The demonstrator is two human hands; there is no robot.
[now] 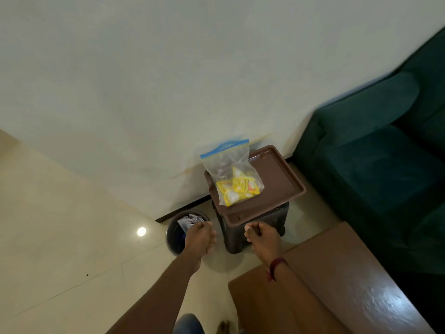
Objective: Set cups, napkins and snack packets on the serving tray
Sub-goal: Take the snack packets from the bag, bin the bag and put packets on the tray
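At about nine o'clock a small round spot of light (141,231) glares on the pale tiled floor (60,213), which meets a plain cream wall (144,68). Toward seven o'clock of the brown serving tray, a dark round waste bin (173,233) stands on the floor against the wall, with crumpled paper in it. The left hand (199,238) hangs over the bin's right edge with its fingers curled loosely into a fist, and nothing can be seen in it. Just right of the bin a dark stool (252,227) carries the serving tray (279,182), which overhangs it. On the tray, toward its ten o'clock side, a clear zip bag (232,174) with a blue seal strip stands leaning back toward the wall, and yellow snack packets (238,189) are bunched in its bottom. The right hand (261,238) is at the tray's six o'clock, just below its near rim, fingers curled inward and empty as far as can be told; a red thread (275,266) circles its wrist. At four o'clock lies a brown wooden table top (325,285), and at two to three o'clock a dark green sofa (385,165) fills the right side
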